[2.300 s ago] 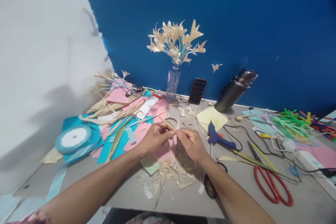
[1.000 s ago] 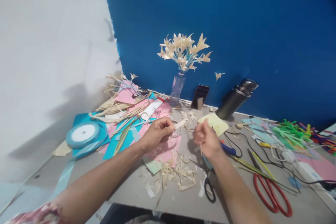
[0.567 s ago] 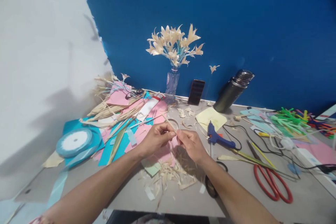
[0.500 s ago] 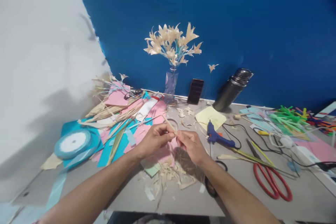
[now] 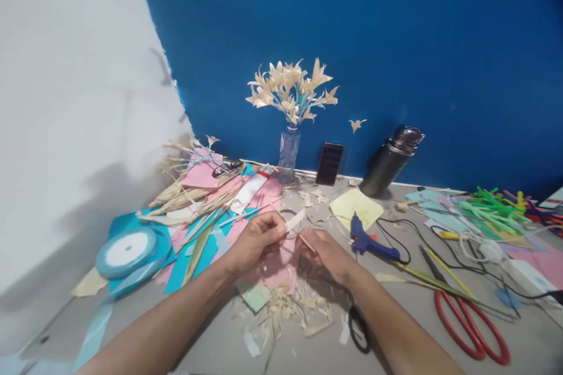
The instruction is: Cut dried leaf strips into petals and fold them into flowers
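My left hand [image 5: 259, 240] pinches a pale strip of dried husk [image 5: 295, 221] between thumb and fingers, its free end pointing up and to the right. Just beside it, my right hand [image 5: 325, 253] is closed on a thin pale stick-like piece [image 5: 307, 244]; its exact kind is too small to make out. The hands are slightly apart, above the table. Beneath them lie a sheet of pink paper [image 5: 288, 263] and a heap of husk scraps [image 5: 299, 307]. Black-handled scissors [image 5: 358, 331] are partly hidden by my right forearm.
Husk flowers [image 5: 290, 91] stand in a clear bottle [image 5: 288, 155] at the back, near a phone [image 5: 329, 164] and a leaning flask [image 5: 389, 164]. On the right are a blue glue gun [image 5: 369, 241], red scissors [image 5: 470, 322] and cables. A blue ribbon roll [image 5: 127, 249] lies left.
My hands have drawn apart a little from where they met. The pale strip now shows flat in my left hand, and the scene sits slightly lower in view.
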Tool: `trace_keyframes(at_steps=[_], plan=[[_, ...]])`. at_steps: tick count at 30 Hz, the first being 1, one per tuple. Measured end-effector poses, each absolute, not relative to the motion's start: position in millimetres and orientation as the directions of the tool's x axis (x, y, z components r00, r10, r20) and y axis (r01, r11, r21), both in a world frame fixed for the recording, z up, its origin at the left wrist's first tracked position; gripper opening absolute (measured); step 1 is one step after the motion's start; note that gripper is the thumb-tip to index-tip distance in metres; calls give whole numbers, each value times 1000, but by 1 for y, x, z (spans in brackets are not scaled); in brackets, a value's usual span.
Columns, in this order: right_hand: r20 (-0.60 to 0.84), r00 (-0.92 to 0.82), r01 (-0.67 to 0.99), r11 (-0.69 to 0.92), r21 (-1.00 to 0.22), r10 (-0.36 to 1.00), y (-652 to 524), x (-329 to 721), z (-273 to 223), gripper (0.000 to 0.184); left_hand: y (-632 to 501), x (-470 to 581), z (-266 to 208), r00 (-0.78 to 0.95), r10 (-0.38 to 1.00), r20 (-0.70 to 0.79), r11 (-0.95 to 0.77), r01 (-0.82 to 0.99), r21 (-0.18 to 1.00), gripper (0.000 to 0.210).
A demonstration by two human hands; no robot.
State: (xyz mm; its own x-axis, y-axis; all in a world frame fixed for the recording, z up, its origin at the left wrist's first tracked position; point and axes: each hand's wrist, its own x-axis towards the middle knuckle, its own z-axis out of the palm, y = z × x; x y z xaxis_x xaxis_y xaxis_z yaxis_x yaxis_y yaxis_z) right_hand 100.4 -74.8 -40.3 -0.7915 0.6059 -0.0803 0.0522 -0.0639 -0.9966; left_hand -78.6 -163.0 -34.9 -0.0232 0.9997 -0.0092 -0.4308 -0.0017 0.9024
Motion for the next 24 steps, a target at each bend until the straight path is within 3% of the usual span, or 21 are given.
trace_keyframes(at_steps=[4, 10, 15, 19, 21, 24], plan=[[121, -777, 23, 220, -975, 618, -89, 91, -42, 54, -163, -74, -39, -19, 1000, 3, -9, -312, 950, 40], [180, -713, 31, 287, -957, 677, -97, 87, -44, 51, -160, -74, -44, -80, 997, 5, -21, -203, 979, 38], [166, -725, -246, -26, -969, 669, -88, 105, -26, 54, -161, -86, -38, -60, 995, 75, -79, -84, 993, 36], [271, -465, -592, -69, -803, 843, -51, 142, 3, 57, -159, -95, -33, -119, 993, 18, -52, -285, 957, 39], [158, -476, -540, -146, -829, 865, -41, 143, 0, 56, -158, -92, -33, -70, 998, -9, -19, -383, 924, 40], [-105, -626, -121, -230, -966, 772, -49, 123, -26, 60, -159, -83, -34, -35, 999, -16, -1, -456, 890, 41]])
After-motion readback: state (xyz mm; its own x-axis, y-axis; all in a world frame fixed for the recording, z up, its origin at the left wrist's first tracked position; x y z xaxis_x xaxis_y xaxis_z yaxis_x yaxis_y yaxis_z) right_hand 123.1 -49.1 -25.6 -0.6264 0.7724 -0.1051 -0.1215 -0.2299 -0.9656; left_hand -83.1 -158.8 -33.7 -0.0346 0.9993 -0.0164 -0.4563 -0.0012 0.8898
